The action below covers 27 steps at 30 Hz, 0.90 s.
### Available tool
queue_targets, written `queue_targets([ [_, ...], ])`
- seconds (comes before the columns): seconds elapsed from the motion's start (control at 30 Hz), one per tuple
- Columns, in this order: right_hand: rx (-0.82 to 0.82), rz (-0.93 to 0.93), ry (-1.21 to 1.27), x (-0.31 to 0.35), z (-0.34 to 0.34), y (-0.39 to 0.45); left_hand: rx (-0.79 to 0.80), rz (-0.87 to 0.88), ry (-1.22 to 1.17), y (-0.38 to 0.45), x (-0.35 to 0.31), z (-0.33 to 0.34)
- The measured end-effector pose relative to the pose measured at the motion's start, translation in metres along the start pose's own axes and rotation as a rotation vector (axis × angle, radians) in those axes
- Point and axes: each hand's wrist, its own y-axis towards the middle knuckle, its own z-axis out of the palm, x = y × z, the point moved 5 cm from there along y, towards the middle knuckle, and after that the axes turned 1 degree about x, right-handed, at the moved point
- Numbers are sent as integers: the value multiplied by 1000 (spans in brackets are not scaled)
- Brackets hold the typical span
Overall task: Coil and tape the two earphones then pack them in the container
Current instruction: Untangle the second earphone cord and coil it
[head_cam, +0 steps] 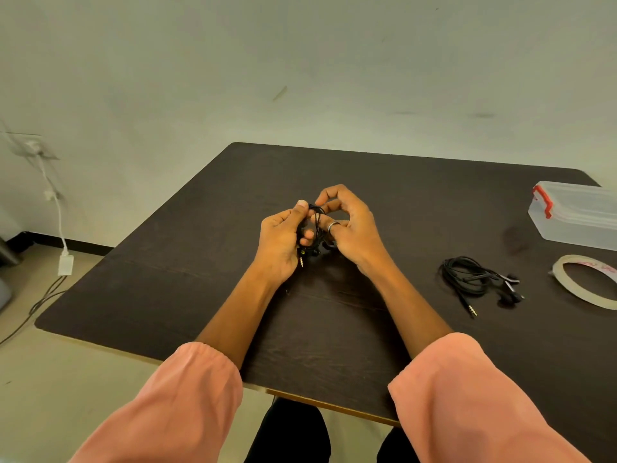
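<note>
Two black earphones: one bundled at mid-bench (334,168), gripped by left hand (282,243) and right hand (350,232); one coiled earphone (467,275) lies right, near one tape roll (581,282) and one lidded plastic container (581,212).

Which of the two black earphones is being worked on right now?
The black earphone held between the left hand and right hand above the dark table. The other black earphone lies untouched, beside the tape roll.
</note>
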Motion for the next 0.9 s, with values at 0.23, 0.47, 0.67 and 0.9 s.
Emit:
queue_targets([
  [0.23, -21, 55, 151, -10, 9, 3, -93, 161, 169, 4, -3, -10],
  [0.47, -131, 30, 39, -15, -2, 5, -69, 484, 832, -5, -9, 2],
  [0.67, -106, -206, -391, -4, -1, 5, -47, 512, 962, -5, -9, 6],
  [0.9, -127, 242, 427, -13, 4, 6, -79, 506, 1322, -10, -8, 19],
])
